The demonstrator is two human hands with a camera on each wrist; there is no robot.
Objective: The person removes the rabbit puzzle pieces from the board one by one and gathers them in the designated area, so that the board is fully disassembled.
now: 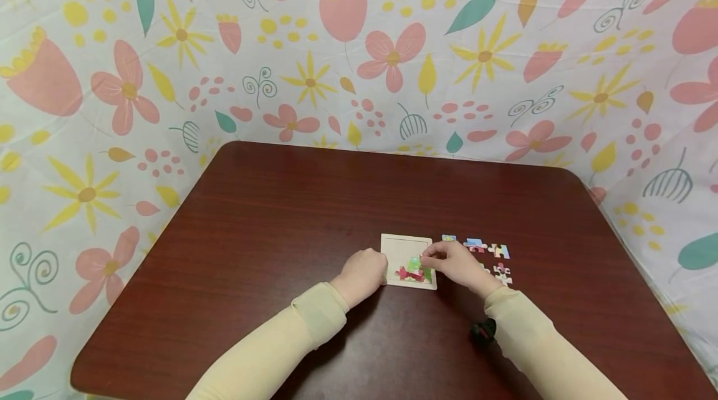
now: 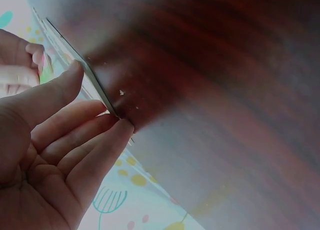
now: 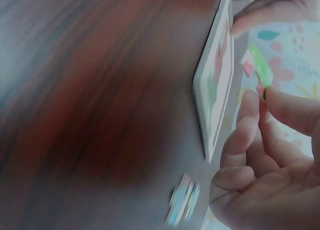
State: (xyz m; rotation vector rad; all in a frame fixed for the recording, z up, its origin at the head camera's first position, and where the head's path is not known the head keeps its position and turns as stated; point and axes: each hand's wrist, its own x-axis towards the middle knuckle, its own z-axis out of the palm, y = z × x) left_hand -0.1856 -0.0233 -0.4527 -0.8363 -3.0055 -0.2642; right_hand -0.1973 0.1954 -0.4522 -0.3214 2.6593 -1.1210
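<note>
A shallow square puzzle tray [image 1: 399, 249] with a pale wooden rim lies on the table, its lower right part filled with red and green pieces. My left hand [image 1: 363, 272] holds the tray by its left side; in the left wrist view its thumb and fingers are at the tray's edge [image 2: 94, 82]. Over the tray's right side, my right hand [image 1: 459, 263] pinches a jigsaw piece [image 3: 261, 66] between thumb and fingertips. That piece is green with a red patch and is raised above the tray in the right wrist view.
Several loose jigsaw pieces [image 1: 499, 250] lie right of the tray, some partly hidden by my right hand. A small black object [image 1: 483, 330] is beside the right sleeve. The dark wooden table [image 1: 280, 213] has rounded corners, with a flower-patterned cloth [image 1: 336, 76] behind it.
</note>
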